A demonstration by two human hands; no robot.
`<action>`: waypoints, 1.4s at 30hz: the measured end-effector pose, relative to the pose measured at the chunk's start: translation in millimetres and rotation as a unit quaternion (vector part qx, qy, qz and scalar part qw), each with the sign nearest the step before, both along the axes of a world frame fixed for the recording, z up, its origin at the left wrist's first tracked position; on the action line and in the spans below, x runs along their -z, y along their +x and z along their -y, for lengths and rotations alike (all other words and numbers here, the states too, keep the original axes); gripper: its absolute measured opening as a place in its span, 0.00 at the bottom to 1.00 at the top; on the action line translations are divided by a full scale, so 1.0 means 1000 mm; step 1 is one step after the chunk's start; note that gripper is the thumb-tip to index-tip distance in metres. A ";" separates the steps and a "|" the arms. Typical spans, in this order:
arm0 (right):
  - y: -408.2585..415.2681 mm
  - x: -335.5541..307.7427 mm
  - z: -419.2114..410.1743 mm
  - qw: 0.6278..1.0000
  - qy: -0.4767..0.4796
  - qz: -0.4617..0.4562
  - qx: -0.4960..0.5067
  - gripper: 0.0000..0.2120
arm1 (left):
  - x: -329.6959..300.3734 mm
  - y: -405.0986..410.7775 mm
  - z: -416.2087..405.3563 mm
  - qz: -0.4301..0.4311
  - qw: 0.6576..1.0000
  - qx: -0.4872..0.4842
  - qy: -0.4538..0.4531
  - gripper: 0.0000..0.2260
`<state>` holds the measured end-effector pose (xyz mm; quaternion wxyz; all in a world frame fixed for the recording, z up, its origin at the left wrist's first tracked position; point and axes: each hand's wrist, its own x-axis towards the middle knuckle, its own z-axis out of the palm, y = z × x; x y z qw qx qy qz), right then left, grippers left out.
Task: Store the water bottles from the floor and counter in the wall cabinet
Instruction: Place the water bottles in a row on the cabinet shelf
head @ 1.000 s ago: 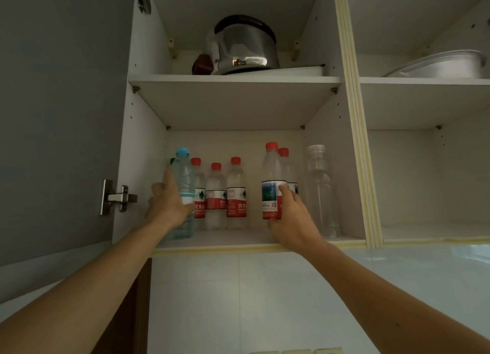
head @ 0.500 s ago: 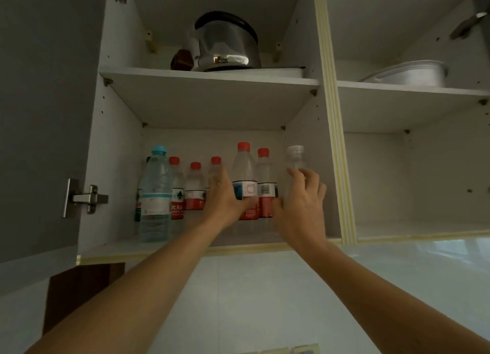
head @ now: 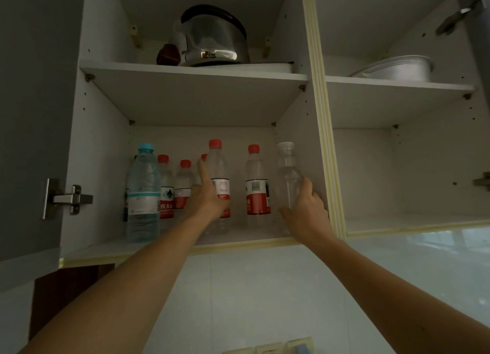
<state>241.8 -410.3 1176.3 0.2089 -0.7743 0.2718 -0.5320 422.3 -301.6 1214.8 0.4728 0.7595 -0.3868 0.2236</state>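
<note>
Left hand [head: 209,200] grips red-capped bottle [head: 218,173], right hand [head: 305,213] clear bottle [head: 287,173] (kettle [head: 209,38] above).

Your forearms: 2, both bare, no sleeves in view.
Your left hand [head: 209,197]: bare, ungloved.
Your right hand [head: 305,213]: bare, ungloved.

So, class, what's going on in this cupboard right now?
A person is arranging water bottles on the lower shelf of an open wall cabinet. The left hand grips a red-capped bottle; the right hand holds a clear-capped bottle by the right wall. A blue-capped bottle and more red-capped ones stand alongside.
</note>
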 end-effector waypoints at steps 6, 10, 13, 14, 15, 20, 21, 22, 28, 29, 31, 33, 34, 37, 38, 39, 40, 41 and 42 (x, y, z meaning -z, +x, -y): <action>0.005 -0.009 0.028 0.998 0.036 -0.037 -0.044 0.34 | 0.001 0.019 -0.005 0.079 0.985 -0.149 0.031 0.56; -0.001 -0.012 0.033 0.995 0.048 -0.059 -0.057 0.30 | 0.007 -0.001 0.009 0.255 0.945 -0.205 0.028 0.49; -0.001 -0.013 0.030 0.994 0.048 -0.064 -0.071 0.29 | 0.002 -0.016 0.025 0.256 0.962 -0.087 0.027 0.40; -0.001 -0.012 0.029 0.994 0.046 -0.065 -0.073 0.29 | 0.000 -0.019 0.031 0.213 0.976 -0.041 0.036 0.40; -0.001 -0.011 0.028 0.994 0.043 -0.064 -0.073 0.29 | -0.002 -0.021 0.036 0.158 0.986 -0.001 0.049 0.40; 0.001 0.001 0.031 0.997 0.018 -0.053 -0.049 0.31 | -0.013 -0.015 0.061 -0.044 0.984 0.154 0.075 0.45; 0.002 0.003 0.031 0.998 0.013 -0.047 -0.044 0.32 | -0.016 -0.013 0.064 -0.077 0.978 0.179 0.070 0.47; 0.002 0.006 0.031 0.998 0.009 -0.042 -0.041 0.31 | -0.019 -0.010 0.066 -0.107 0.972 0.201 0.063 0.48; 0.003 0.008 0.034 0.999 -0.006 -0.034 -0.034 0.31 | -0.021 -0.003 0.075 -0.141 0.948 0.278 0.064 0.43; 0.004 0.008 0.034 0.999 -0.007 -0.034 -0.035 0.31 | -0.020 -0.003 0.076 -0.129 0.949 0.281 0.066 0.40; 0.005 0.008 0.036 0.999 -0.010 -0.041 -0.035 0.31 | -0.019 -0.005 0.078 -0.108 0.953 0.277 0.065 0.38; 0.007 0.005 0.039 0.998 -0.004 -0.055 -0.039 0.30 | -0.020 -0.004 0.079 -0.090 0.955 0.274 0.069 0.38; 0.007 0.003 0.041 0.997 0.003 -0.063 -0.044 0.29 | -0.022 -0.004 0.079 -0.082 0.956 0.272 0.076 0.40; 0.010 -0.003 0.047 0.995 0.014 -0.074 -0.065 0.26 | -0.026 -0.002 0.078 -0.078 0.961 0.244 0.106 0.51; 0.011 -0.005 0.049 0.995 0.013 -0.078 -0.068 0.25 | -0.028 0.000 0.079 -0.079 0.964 0.227 0.113 0.54; 0.013 -0.006 0.051 0.994 0.013 -0.083 -0.071 0.25 | -0.029 0.003 0.080 -0.078 0.967 0.211 0.119 0.56; 0.016 -0.008 0.053 0.993 0.015 -0.090 -0.072 0.25 | -0.029 0.006 0.082 -0.074 0.971 0.193 0.122 0.57; 0.020 -0.011 0.054 0.992 0.018 -0.099 -0.072 0.26 | -0.029 0.010 0.084 -0.068 0.974 0.174 0.125 0.57; 0.024 -0.015 0.055 0.991 0.023 -0.113 -0.072 0.28 | -0.028 0.013 0.086 -0.059 0.978 0.154 0.129 0.58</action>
